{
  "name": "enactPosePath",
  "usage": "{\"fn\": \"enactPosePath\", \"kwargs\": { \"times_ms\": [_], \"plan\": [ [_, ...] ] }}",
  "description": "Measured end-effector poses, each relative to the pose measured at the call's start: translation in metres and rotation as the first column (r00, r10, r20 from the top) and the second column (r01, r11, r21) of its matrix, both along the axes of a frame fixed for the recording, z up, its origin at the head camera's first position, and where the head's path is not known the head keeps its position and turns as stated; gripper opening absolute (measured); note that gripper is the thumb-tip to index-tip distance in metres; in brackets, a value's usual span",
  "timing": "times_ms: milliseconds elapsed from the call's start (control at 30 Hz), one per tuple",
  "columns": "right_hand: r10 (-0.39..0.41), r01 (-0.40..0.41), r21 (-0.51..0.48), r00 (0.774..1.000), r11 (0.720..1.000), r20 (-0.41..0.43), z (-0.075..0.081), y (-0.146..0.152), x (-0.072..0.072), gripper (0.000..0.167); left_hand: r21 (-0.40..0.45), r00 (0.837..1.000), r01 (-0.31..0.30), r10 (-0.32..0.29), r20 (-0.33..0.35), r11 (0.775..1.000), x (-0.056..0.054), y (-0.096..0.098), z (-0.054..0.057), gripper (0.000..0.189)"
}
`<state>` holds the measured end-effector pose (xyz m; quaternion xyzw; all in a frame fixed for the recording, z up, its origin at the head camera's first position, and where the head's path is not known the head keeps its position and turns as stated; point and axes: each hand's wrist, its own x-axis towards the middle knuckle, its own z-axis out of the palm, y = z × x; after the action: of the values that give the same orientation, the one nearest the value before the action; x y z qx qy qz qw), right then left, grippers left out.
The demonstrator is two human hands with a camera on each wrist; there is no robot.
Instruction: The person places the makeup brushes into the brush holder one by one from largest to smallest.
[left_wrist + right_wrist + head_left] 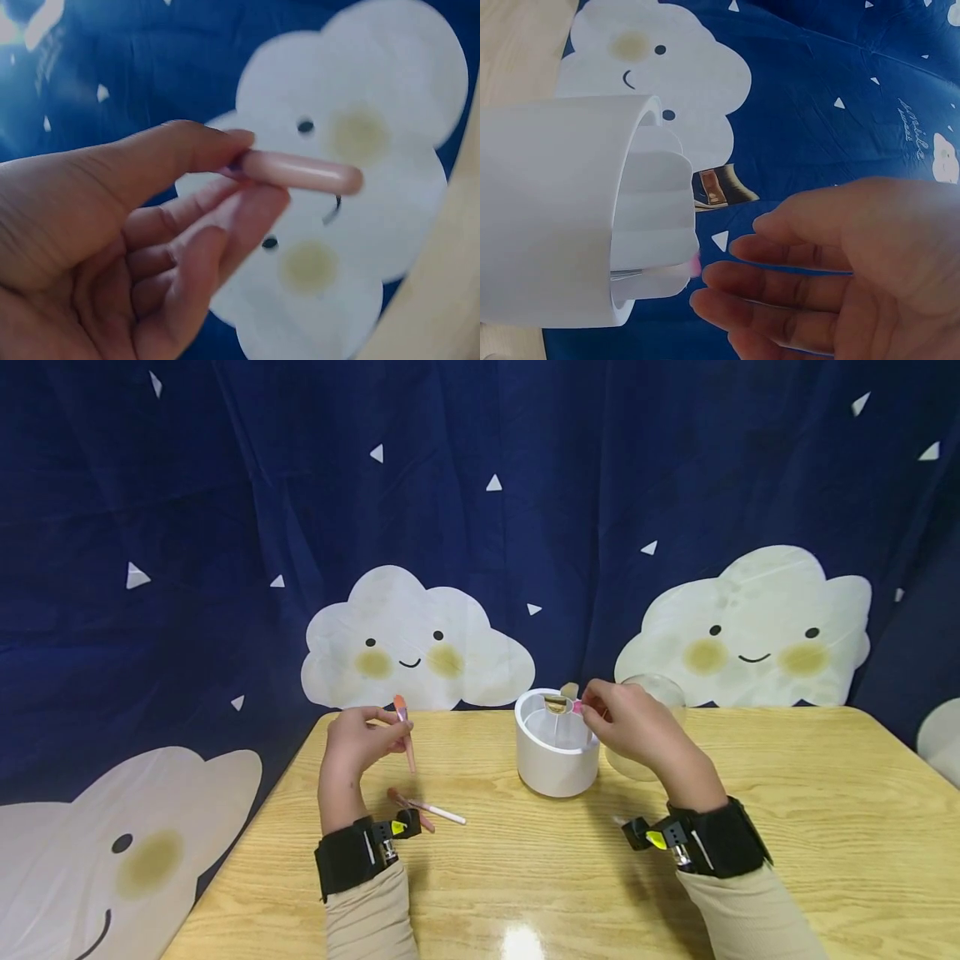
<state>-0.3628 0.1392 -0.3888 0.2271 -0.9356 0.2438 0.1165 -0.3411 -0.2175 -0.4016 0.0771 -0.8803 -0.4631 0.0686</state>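
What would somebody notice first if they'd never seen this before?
Probably the smiling clouds on the dark blue backdrop behind the table. Next, maybe the white cup near the table's far edge, by the right hand. Then the pink-handled brush pinched in the left hand.

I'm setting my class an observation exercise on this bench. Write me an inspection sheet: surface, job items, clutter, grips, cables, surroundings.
Surface: pale wooden table; no spills seen.
Job's things: white holder upright, open-topped, brush heads showing above its rim; two loose brushes lie close together on the table.
Clutter: clear dome, partly hidden behind the right hand.
Grips: left hand pinches an orange-tipped brush above the table; right hand is at the holder's rim, fingers relaxed, nothing seen held in the wrist view.
Cables: nothing seen.
Surroundings: dark blue backdrop with smiling clouds.
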Motion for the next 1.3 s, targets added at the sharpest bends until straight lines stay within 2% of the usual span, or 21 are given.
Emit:
{"fn": "enactPosePath", "kwargs": {
  "times_ms": [167,267,367,433,567,667,733,933,1100,1300],
  "plan": [
    [0.012,-0.012,-0.012,1.0,1.0,-0.017,-0.002,-0.001,-0.001,0.009,0.041,0.99,0.062,-0.056,-0.132,0.997,0.0,0.023,0.012,0.024],
    [0.029,-0.03,-0.046,0.999,0.998,-0.041,-0.002,-0.003,-0.002,0.007,0.086,0.976,0.12,-0.102,-0.192,0.989,0.0,0.037,0.018,0.024],
    [0.065,-0.071,-0.124,0.997,0.99,-0.048,-0.002,-0.008,-0.001,0.006,0.108,0.959,0.179,-0.149,-0.24,0.978,0.0,0.052,0.022,0.02],
    [0.095,-0.099,-0.2,0.995,0.975,-0.029,-0.001,-0.012,0.0,0.008,0.099,0.947,0.218,-0.186,-0.26,0.971,-0.001,0.064,0.022,0.018],
    [0.16,-0.137,-0.349,0.987,0.927,0.036,-0.001,-0.021,0.003,0.02,0.081,0.921,0.299,-0.265,-0.286,0.951,-0.003,0.086,0.023,0.016],
    [0.186,-0.14,-0.41,0.98,0.901,0.075,-0.001,-0.027,0.004,0.028,0.084,0.899,0.352,-0.312,-0.307,0.932,-0.004,0.101,0.023,0.015],
    [0.189,-0.135,-0.419,0.978,0.898,0.09,-0.001,-0.03,0.005,0.029,0.083,0.884,0.382,-0.338,-0.322,0.92,-0.004,0.108,0.023,0.014],
    [0.228,-0.168,-0.427,0.969,0.888,0.092,-0.002,-0.034,0.007,0.021,0.057,0.861,0.418,-0.375,-0.344,0.907,-0.003,0.124,0.021,0.012],
    [0.237,-0.184,-0.439,0.969,0.879,0.069,-0.004,-0.035,0.007,0.016,0.054,0.858,0.415,-0.371,-0.355,0.908,-0.003,0.131,0.02,0.013],
    [0.21,-0.168,-0.435,0.976,0.885,0.05,-0.002,-0.032,0.007,0.014,0.045,0.858,0.412,-0.371,-0.355,0.91,-0.004,0.131,0.018,0.018]
  ]
}}
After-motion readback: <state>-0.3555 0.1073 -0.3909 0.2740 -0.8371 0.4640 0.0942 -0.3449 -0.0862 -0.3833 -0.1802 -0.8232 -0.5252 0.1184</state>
